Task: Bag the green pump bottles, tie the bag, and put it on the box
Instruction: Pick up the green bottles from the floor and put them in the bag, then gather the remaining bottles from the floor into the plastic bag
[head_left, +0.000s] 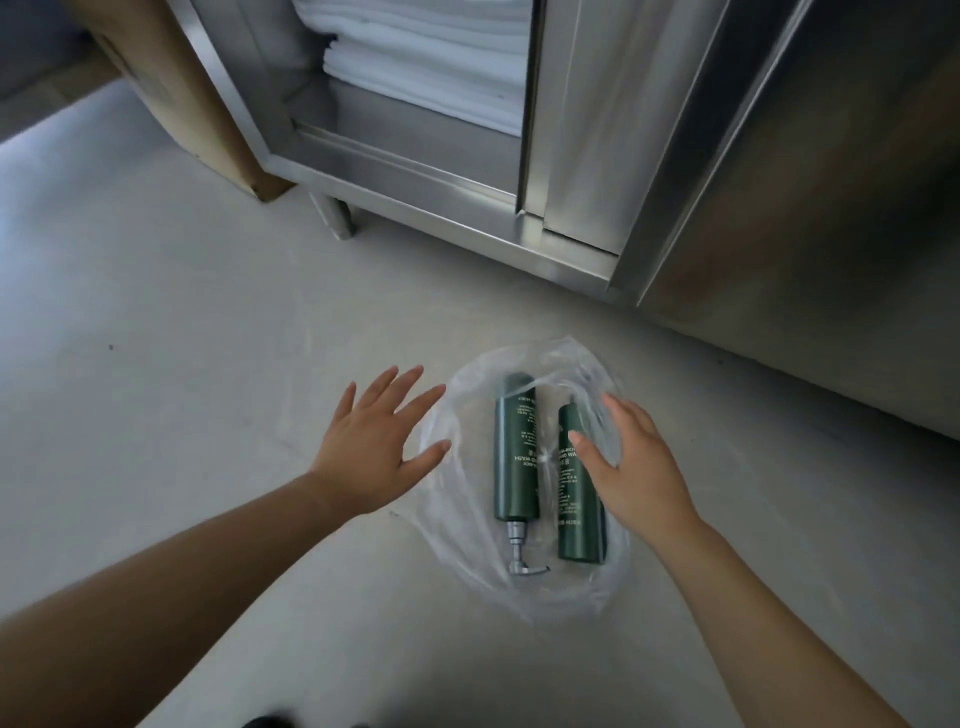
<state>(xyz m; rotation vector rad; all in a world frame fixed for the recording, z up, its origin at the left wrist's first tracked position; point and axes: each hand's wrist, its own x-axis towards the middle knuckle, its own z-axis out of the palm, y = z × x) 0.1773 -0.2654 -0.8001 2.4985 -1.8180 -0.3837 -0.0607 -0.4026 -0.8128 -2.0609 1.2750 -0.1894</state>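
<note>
Two dark green pump bottles lie side by side on the floor inside a clear plastic bag (467, 540). The left bottle (515, 452) shows its silver pump head pointing toward me. The right bottle (577, 499) is partly covered by my right hand (631, 467), which hovers over it, fingers spread and holding nothing. My left hand (371, 441) is open with fingers apart, just left of the bag's edge. The bag lies loose and untied around the bottles.
A stainless steel cabinet (467, 208) stands behind the bag, its sliding door open on stacked white towels (426, 57). A brown cardboard box (182, 93) leans at the cabinet's left. Grey floor (156, 312) spreads to the left.
</note>
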